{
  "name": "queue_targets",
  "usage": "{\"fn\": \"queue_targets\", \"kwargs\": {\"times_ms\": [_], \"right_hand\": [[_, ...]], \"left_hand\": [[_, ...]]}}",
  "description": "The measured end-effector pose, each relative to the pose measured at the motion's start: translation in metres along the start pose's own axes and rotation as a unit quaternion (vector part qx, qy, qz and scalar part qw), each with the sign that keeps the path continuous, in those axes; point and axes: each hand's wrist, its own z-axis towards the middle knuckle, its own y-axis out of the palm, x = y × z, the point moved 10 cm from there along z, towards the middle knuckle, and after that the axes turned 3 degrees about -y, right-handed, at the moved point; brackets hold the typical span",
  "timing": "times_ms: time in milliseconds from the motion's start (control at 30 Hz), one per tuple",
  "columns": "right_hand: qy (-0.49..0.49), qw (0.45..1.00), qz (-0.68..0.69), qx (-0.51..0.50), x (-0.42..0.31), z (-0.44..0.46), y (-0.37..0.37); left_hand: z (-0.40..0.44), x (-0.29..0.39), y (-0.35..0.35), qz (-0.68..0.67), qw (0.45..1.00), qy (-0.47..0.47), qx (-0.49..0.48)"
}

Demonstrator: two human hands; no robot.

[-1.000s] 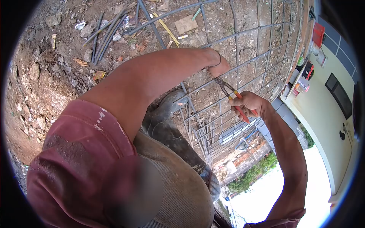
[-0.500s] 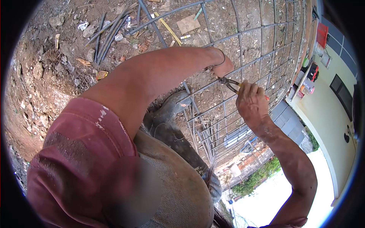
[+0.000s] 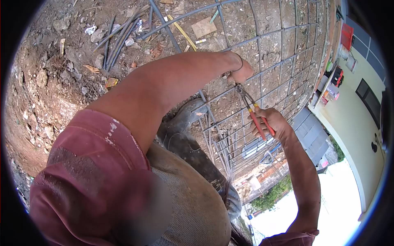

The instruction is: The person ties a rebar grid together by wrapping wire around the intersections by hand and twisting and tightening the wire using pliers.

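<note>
Red-handled pliers (image 3: 250, 105) with yellow bands are in my right hand (image 3: 266, 122), whose fingers and palm hold the two handles, now spread somewhat apart. The pliers' jaws meet a crossing of the grey steel bar grid (image 3: 269, 69), right below my left hand (image 3: 241, 74). That hand is closed and bent down at the bars, with a dark band round its wrist; its fingertips and what they pinch are mostly hidden.
A dark boot (image 3: 180, 119) stands beside the grid. Loose bars (image 3: 119, 41), a yellow strip (image 3: 180, 32) and a flat tile piece (image 3: 203, 27) lie on rubble. A pale building wall (image 3: 344, 123) rises at right.
My right hand has turned over and swung lower; the pliers, nearly level half a second ago, now slant downward with handles apart. My left hand stays at the same crossing.
</note>
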Motion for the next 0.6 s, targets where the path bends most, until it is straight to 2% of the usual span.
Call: {"fn": "queue_targets", "kwargs": {"times_ms": [33,167,233,267,333,367,433,467,500,533,567,600], "right_hand": [[0.030,0.998,-0.053,0.030,-0.001,-0.004,-0.003],[0.048,0.986,-0.156,0.038,-0.010,0.003,-0.009],[0.089,0.989,0.099,-0.062,0.006,0.006,0.013],[0.088,0.989,0.098,-0.062,0.010,0.006,0.013],[0.035,0.998,-0.028,-0.032,0.003,0.005,0.012],[0.036,0.998,-0.026,-0.033,0.001,0.004,0.016],[0.010,0.950,-0.312,0.019,-0.027,-0.011,0.020],[-0.057,0.915,-0.390,0.089,-0.042,-0.020,0.014],[-0.057,0.915,-0.390,0.089,-0.032,-0.020,0.015],[-0.214,0.739,-0.604,0.208,-0.062,-0.031,0.021],[-0.345,0.478,-0.748,0.304,-0.079,-0.054,0.049],[-0.296,0.395,-0.810,0.317,-0.083,-0.053,0.053]], "left_hand": [[0.000,0.000,-0.001,0.004,1.000,0.000,0.002],[0.008,-0.003,0.003,0.008,1.000,0.007,0.012],[0.009,-0.004,0.002,-0.001,1.000,0.008,0.023],[0.010,-0.004,0.002,-0.001,1.000,0.008,0.024],[0.003,-0.001,-0.004,-0.019,0.999,-0.005,0.030],[-0.001,0.001,-0.007,-0.020,0.999,-0.004,0.027],[-0.002,-0.001,-0.007,-0.024,1.000,-0.018,0.001],[-0.001,0.000,-0.006,-0.024,1.000,-0.016,-0.001],[0.001,-0.003,-0.007,-0.044,0.999,-0.023,0.009],[0.005,-0.007,-0.007,-0.064,0.997,-0.030,0.019],[0.008,-0.009,-0.005,-0.064,0.997,-0.031,0.020],[0.010,-0.009,-0.008,-0.050,0.998,-0.019,0.038]]}}
